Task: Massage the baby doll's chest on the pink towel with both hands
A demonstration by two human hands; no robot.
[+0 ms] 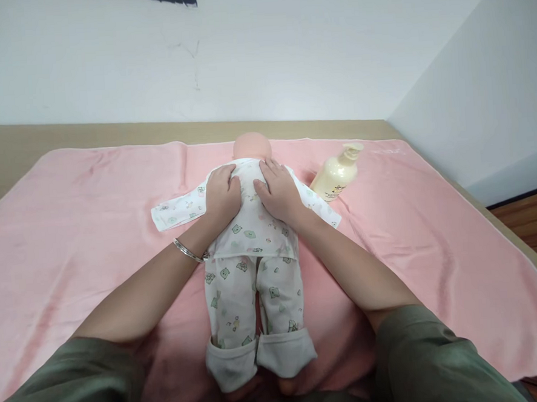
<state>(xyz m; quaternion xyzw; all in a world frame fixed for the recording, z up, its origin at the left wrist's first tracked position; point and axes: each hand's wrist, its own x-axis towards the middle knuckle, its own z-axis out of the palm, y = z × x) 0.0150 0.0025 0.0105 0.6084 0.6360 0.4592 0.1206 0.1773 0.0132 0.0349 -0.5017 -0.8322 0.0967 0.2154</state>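
A baby doll point(252, 238) in a white shirt and trousers with small green prints lies face down, its bald head point(252, 145) pointing away from me. My left hand point(223, 193) rests on the left side of its upper back, fingers pointing toward the shoulder. On the right side of the upper back lies my right hand point(279, 191), its fingers slightly spread and thumb toward the middle. Both hands lie flat on the shirt, a narrow strip of cloth showing between them. The doll's sleeves stretch out to either side, and its trouser cuffs are folded up.
A pink blanket point(434, 227) lies under the doll on a wooden surface point(1, 144). Right of the doll, a cream pump bottle point(337, 174) lies tilted near the right sleeve. White walls point(287, 54) stand behind and at the right.
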